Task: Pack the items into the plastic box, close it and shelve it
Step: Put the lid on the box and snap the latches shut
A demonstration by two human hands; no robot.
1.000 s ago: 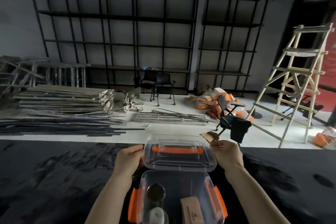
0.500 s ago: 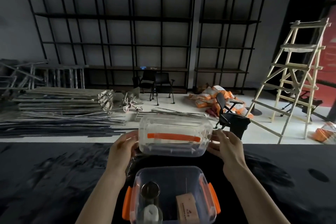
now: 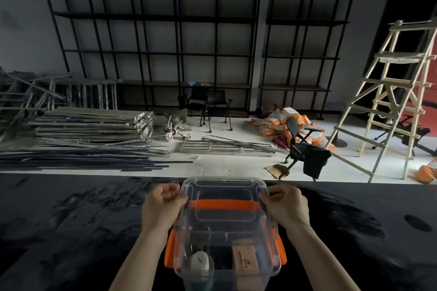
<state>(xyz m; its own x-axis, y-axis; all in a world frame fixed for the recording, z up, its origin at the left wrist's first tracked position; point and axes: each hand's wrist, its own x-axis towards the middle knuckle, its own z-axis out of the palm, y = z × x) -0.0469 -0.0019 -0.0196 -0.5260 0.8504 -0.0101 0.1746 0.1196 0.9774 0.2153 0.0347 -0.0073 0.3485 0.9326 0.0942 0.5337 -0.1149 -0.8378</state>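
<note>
A clear plastic box (image 3: 224, 276) with orange side latches (image 3: 169, 251) sits on the dark table (image 3: 71, 231) just in front of me. Its clear lid (image 3: 224, 217), with an orange handle (image 3: 223, 204) across it, lies flat over the box top. My left hand (image 3: 162, 207) grips the lid's far left edge and my right hand (image 3: 285, 207) grips its far right edge. Through the plastic I see a white roll (image 3: 200, 260), a dark bottle behind it and a small brown carton (image 3: 244, 260).
Beyond the table edge the pale floor holds stacked metal bars (image 3: 89, 134), a black office chair (image 3: 305, 151), orange sacks (image 3: 279, 123) and a wooden stepladder (image 3: 397, 92). Tall black shelving (image 3: 165, 49) lines the far wall.
The lid was held up tilted beyond the box; both hands have brought it back toward me and down flat onto the box.
</note>
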